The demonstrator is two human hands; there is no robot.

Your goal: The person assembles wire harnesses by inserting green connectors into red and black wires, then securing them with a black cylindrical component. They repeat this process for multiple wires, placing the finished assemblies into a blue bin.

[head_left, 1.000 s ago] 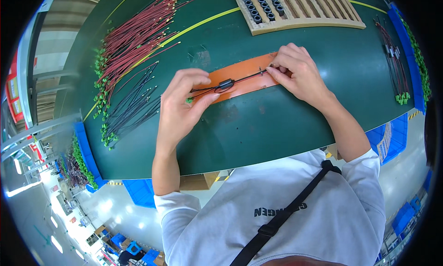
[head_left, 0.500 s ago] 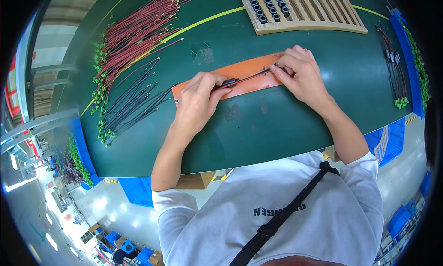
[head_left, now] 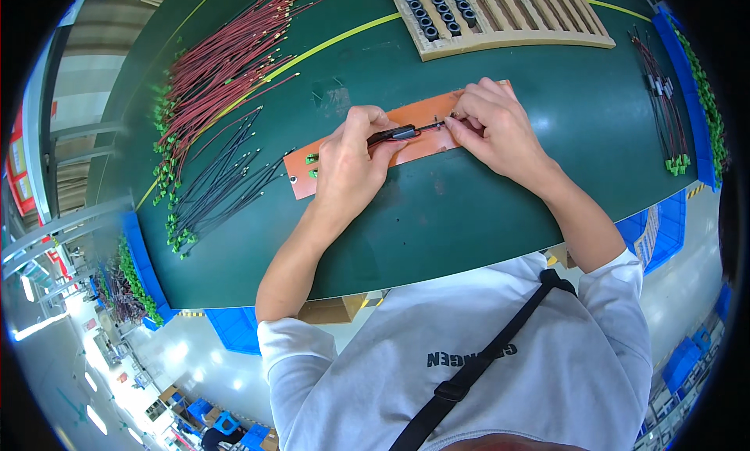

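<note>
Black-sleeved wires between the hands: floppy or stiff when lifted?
Likely floppy: the wires look thin. The black sleeve is much thicker, so it may make that section stiffer and heavier. Green connectors, apparently on these wires, show beyond the left hand and could swing or trail.

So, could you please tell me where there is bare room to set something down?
The table looks bare between the board and the near edge, and between your right hand and the far-right wires. Crowded: the left, with red wires and black wires, and the board, beneath your left hand.
</note>
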